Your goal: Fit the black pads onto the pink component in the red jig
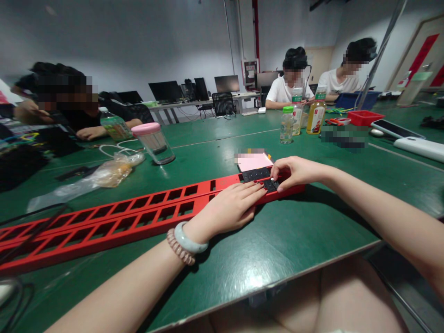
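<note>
A long red plastic frame (173, 203) with two rows of rectangular openings lies across the table. Near its right end, black inserts (255, 174) fill some of the openings. My left hand (231, 203) rests flat over the frame, its stretched fingertips touching one of the inserts. Beyond those fingertips, the curled thumb and fingers of my right hand (294, 173) grip a small black insert (272, 186) at the frame's near edge. A white spot shows by the right fingertips. The right fingers partly hide this piece.
Just behind the frame lies a pink pad (255, 162). A pink-lidded jar (154, 143) and a plastic bag (93, 180) stand farther left. Drink bottles (316, 113) and a red tray (365, 118) are at the back right. Black cables (34, 212) cross the frame's left end. Several people sit around.
</note>
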`<state>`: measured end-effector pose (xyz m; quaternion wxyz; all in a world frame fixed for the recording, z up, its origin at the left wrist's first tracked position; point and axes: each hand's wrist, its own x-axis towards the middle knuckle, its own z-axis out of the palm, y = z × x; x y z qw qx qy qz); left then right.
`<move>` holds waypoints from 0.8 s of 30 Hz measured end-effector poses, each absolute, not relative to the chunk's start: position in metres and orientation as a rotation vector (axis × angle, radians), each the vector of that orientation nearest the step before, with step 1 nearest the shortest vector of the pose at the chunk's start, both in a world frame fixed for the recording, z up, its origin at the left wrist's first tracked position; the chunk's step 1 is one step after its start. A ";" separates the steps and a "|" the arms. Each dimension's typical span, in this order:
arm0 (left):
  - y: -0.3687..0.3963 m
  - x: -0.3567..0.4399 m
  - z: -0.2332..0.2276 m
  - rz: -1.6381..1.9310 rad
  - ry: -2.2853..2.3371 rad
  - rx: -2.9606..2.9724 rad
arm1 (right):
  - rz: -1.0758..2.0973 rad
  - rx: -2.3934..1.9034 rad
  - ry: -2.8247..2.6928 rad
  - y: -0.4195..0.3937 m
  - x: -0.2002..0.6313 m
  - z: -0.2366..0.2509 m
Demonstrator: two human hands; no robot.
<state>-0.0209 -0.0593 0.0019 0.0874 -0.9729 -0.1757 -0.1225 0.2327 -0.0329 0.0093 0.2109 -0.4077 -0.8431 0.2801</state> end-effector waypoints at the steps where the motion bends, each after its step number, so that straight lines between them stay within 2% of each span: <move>1: -0.059 -0.021 0.002 -0.370 -0.523 -2.898 | 0.775 -1.130 -2.346 -0.033 0.233 0.010; 24: -0.059 -0.021 0.001 -0.384 -0.505 -2.901 | 0.666 -1.067 -2.417 -0.036 0.231 0.015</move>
